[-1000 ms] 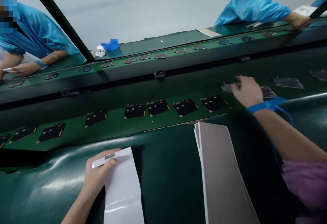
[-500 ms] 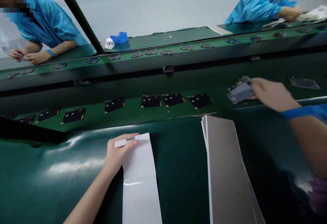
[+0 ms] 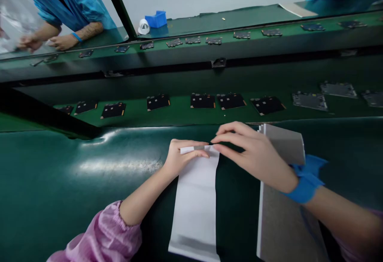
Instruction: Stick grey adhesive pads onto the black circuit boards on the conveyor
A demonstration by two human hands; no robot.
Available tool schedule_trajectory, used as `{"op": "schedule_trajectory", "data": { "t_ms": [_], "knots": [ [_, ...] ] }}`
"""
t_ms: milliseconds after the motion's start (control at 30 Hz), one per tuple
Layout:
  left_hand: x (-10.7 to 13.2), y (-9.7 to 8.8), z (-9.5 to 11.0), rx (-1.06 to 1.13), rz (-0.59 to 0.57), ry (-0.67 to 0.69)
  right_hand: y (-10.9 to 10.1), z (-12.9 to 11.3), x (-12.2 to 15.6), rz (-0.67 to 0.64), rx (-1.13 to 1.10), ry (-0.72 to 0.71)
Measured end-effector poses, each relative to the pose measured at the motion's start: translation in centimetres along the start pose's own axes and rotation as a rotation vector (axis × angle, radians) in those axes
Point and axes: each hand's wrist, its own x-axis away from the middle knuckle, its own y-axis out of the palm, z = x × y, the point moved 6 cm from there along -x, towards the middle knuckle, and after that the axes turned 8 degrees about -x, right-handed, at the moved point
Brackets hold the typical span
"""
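Observation:
My left hand (image 3: pixel 187 156) is closed on a long white paper strip (image 3: pixel 196 206), pinching its folded top edge between thumb and fingers. A small grey piece (image 3: pixel 198 147) lies on that edge. The strip hangs down over the green table toward me. My right hand (image 3: pixel 248 150) is at the strip's top right corner. Its thumb and fingertips are slightly apart, and I see nothing held between them. A blue wrist band (image 3: pixel 308 180) circles my right wrist. Under my right forearm lies a stack of grey-brown cards with white edges (image 3: pixel 287 218).
Black circuit boards (image 3: pixel 202 101) and grey-faced boards (image 3: pixel 309 100) lie along the green belt (image 3: pixel 179 116). A dark post (image 3: pixel 44 112) juts in from the left. Behind a second row of boards, a person in blue (image 3: pixel 80 2) works beside a blue bin (image 3: pixel 157 19).
My right hand has let go of a grey-faced circuit board, which now lies on the belt, and has come left to the paper strip. My left hand keeps its hold. The view has shifted.

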Motion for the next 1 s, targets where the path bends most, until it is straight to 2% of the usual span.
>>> {"op": "schedule_trajectory", "data": {
  "t_ms": [67, 167, 367, 533, 667, 800, 900, 1000],
  "knots": [
    [0.1, 0.2, 0.1, 0.033, -0.023, 0.020, 1.7, -1.1, -0.4, -0.016, -0.030, -0.028],
    [0.2, 0.3, -0.2, 0.045, -0.052, 0.014, 2.4, -0.6, -0.2, -0.020, -0.031, -0.005],
    [0.2, 0.7, -1.2, 0.057, -0.104, -0.018, 2.3, -0.3, 0.2, -0.002, 0.030, -0.013],
    [-0.1, 0.7, -1.3, 0.017, -0.077, -0.021, 2.9, -0.6, 0.3, -0.006, 0.041, -0.028],
    [-0.2, 0.7, -1.3, -0.030, -0.069, -0.034, 2.9, 0.2, 0.1, -0.019, -0.108, 0.089],
    [-0.3, 0.7, -1.4, -0.026, -0.050, -0.073, 1.8, 1.9, 0.0, -0.036, -0.239, 0.215],
    [-0.3, 0.8, -1.3, -0.006, -0.051, -0.076, 1.4, 2.3, 0.1, -0.048, -0.214, 0.207],
    [-0.3, 1.0, -1.1, 0.011, -0.069, -0.048, 2.0, 1.7, 0.1, -0.057, -0.172, 0.165]
  ]
}}
